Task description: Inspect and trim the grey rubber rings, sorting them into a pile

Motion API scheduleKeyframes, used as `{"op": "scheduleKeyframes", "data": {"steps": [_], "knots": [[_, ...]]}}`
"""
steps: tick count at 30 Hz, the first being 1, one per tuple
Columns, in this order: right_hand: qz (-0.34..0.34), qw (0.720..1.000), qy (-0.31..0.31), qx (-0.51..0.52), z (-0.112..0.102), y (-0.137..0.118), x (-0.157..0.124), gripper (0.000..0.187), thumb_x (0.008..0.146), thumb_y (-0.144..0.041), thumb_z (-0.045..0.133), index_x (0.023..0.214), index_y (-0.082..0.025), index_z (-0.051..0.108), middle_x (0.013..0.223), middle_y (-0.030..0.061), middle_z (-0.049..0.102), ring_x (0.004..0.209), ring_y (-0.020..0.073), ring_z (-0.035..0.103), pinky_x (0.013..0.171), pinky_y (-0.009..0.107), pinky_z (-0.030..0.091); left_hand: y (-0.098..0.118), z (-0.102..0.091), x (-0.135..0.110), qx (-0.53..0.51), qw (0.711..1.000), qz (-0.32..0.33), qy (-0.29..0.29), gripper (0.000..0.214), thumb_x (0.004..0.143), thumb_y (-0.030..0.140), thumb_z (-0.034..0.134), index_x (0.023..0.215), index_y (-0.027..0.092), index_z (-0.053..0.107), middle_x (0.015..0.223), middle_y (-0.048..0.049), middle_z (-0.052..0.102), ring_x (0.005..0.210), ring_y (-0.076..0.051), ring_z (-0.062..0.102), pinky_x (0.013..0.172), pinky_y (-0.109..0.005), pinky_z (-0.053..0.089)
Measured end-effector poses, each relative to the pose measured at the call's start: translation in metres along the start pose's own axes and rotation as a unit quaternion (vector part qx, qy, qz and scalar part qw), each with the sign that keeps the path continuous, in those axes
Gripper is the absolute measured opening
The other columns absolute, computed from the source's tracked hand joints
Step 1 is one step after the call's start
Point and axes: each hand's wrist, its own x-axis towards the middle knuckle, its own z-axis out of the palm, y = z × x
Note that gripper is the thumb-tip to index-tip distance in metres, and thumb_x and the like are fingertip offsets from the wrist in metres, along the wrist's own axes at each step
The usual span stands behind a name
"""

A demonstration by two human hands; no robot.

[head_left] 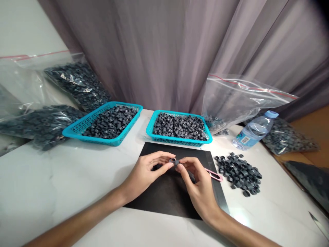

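Note:
Above a black mat, my left hand pinches a small dark grey ring-shaped piece between thumb and fingertips. Close against it, my right hand is closed on a small grey plastic piece. Whether the two pieces are joined or only touching, I cannot tell. A pink utility knife lies partly behind my right hand, at the mat's right side. Further right, a loose pile of dark grey ring-shaped pieces rests on the white table.
Two blue baskets of grey pieces, a left basket and a middle basket, stand behind the mat. A water bottle and a clear zip bag are at right. Filled bags sit at left. A curtain hangs behind.

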Motion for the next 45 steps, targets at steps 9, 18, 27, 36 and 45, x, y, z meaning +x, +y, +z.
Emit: {"op": "scheduleKeyframes", "data": {"steps": [9,18,27,36,45], "knots": [[-0.017,0.999,-0.029,0.003,-0.0016,-0.0005,-0.0015,0.015,0.096,-0.024,0.062,0.11,-0.024,0.063,0.105,0.0034,0.069,0.094,0.0175,0.069,0.084,0.03,0.057,-0.0025,0.0003,0.0021,0.016,1.0,-0.004,0.001,0.023,0.091,0.029,0.067,0.112,0.022,0.07,0.106,0.0,0.076,0.101,-0.015,0.072,0.094,-0.024,0.055],[-0.005,1.0,-0.019,-0.014,-0.0007,-0.0051,-0.0006,0.008,0.096,-0.027,0.062,0.103,-0.023,0.063,0.094,0.0016,0.07,0.082,0.0158,0.069,0.076,0.029,0.055,-0.0012,0.003,-0.0017,0.031,0.999,-0.003,0.022,0.025,0.092,0.033,0.065,0.113,0.023,0.071,0.105,-0.0009,0.077,0.097,-0.017,0.073,0.085,-0.025,0.058],[-0.008,0.999,-0.029,-0.033,-0.0016,-0.0045,-0.0003,0.008,0.098,-0.028,0.058,0.102,-0.022,0.061,0.095,0.0036,0.067,0.082,0.0171,0.066,0.075,0.031,0.053,-0.0034,0.0046,-0.0045,0.072,0.997,0.033,0.013,0.025,0.091,0.032,0.067,0.114,0.023,0.071,0.108,-0.0012,0.075,0.09,-0.015,0.073,0.085,-0.024,0.058],[-0.038,0.996,-0.031,-0.069,-0.0031,-0.0054,-0.0001,0.011,0.099,-0.025,0.056,0.105,-0.023,0.065,0.09,0.0018,0.062,0.073,0.0149,0.058,0.07,0.03,0.049,-0.0031,0.0043,-0.004,0.079,0.996,0.042,0.016,0.023,0.091,0.03,0.066,0.112,0.022,0.069,0.104,0.0002,0.076,0.094,-0.015,0.074,0.088,-0.022,0.057],[-0.021,0.994,-0.04,-0.102,-0.0037,-0.0018,0.0031,0.009,0.097,-0.025,0.056,0.093,-0.021,0.063,0.083,0.0008,0.062,0.069,0.0143,0.057,0.063,0.027,0.045,0.0013,0.0028,-0.005,0.179,0.979,0.088,0.053,0.017,0.091,0.033,0.066,0.106,0.025,0.07,0.101,0.003,0.074,0.087,-0.012,0.07,0.082,-0.02,0.055]]}}
